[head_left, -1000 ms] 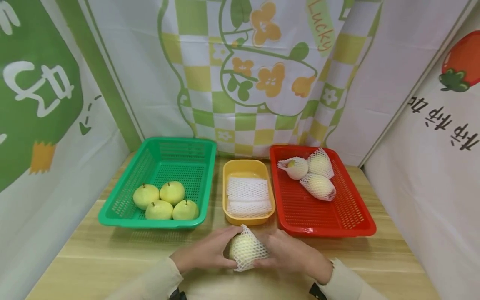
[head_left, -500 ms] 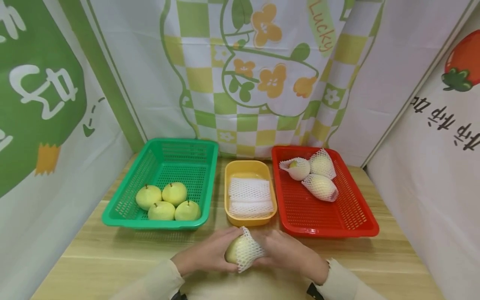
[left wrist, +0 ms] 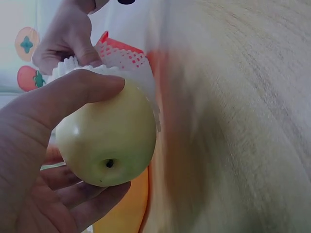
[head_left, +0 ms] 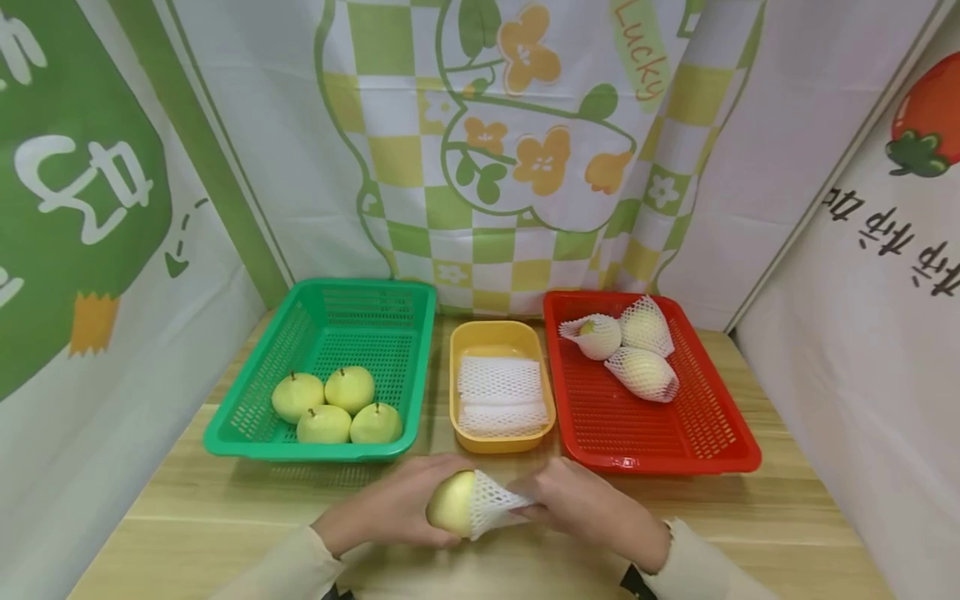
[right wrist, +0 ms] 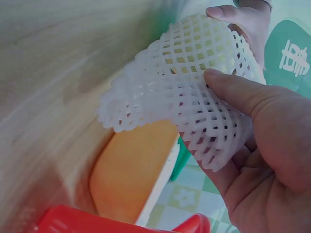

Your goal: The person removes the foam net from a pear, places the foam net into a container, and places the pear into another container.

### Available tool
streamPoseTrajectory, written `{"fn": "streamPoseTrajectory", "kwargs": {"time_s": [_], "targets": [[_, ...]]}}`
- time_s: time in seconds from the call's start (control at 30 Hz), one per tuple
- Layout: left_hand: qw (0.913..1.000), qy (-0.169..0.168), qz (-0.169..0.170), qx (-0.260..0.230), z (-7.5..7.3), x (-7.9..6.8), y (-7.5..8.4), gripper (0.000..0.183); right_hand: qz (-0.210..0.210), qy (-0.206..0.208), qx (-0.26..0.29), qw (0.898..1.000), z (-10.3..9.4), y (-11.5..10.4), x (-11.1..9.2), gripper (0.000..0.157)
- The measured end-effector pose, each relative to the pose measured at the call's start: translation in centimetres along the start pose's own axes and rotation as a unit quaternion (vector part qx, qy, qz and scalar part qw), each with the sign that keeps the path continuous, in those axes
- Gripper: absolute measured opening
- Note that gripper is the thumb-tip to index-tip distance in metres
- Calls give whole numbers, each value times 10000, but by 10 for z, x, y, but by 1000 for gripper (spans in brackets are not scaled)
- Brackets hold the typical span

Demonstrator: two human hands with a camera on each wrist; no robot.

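My left hand (head_left: 401, 507) grips a pale yellow-green pear (head_left: 450, 504), low in front of the yellow tray. Thumb and fingers wrap its sides in the left wrist view, and the dimpled end of the pear (left wrist: 109, 138) is bare. A white foam net sleeve (head_left: 491, 502) covers the pear's right part. My right hand (head_left: 581, 508) pinches the loose end of this sleeve, stretching it to a narrow tail. In the right wrist view the thumb presses on the net (right wrist: 194, 92), while some of the right fingers are hidden behind it.
A green basket (head_left: 217, 437) at the left holds several bare pears (head_left: 322, 423). Folded foam nets (head_left: 501, 392) lie in the yellow tray (head_left: 502, 332) at the centre. To the right, a red basket (head_left: 622, 433) contains three net-wrapped pears (head_left: 642, 372).
My left hand has shifted left with the pear, and more of the fruit is bare. The sleeve is now drawn out to the right, towards my right hand.
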State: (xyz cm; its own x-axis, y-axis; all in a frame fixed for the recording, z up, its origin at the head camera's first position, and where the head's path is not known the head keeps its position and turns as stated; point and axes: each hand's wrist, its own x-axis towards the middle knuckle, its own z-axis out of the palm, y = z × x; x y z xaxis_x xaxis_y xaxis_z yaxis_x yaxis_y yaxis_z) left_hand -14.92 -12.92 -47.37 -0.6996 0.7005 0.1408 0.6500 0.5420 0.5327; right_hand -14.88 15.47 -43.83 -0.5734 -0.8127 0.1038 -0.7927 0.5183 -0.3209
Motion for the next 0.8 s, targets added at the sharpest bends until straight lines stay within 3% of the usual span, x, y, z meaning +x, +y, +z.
{"fn": "streamPoseTrajectory", "kwargs": {"time_s": [0.2, 0.37, 0.47, 0.63, 0.7, 0.8], "targets": [[9999, 73, -4, -78, -6, -5, -2, 79, 61, -34, -132, 9999, -9, -2, -1, 5], [9999, 131, -61, -82, -6, -11, -8, 78, -23, -101, -122, 9999, -22, -2, -3, 15], [9999, 159, -60, -32, -5, -14, -12, 78, 4, -267, -7, 9996, -38, 1, -5, 10], [9997, 69, -193, 118, -1, -17, -15, 83, 286, -555, 646, 9960, -73, 8, -7, 10], [9996, 42, -236, 173, 0, -17, -15, 85, 425, -585, 878, 9935, -86, 11, -5, 4], [9995, 55, -243, 183, 1, -18, -15, 85, 504, -423, 813, 9945, -104, 17, 0, 2]]}}
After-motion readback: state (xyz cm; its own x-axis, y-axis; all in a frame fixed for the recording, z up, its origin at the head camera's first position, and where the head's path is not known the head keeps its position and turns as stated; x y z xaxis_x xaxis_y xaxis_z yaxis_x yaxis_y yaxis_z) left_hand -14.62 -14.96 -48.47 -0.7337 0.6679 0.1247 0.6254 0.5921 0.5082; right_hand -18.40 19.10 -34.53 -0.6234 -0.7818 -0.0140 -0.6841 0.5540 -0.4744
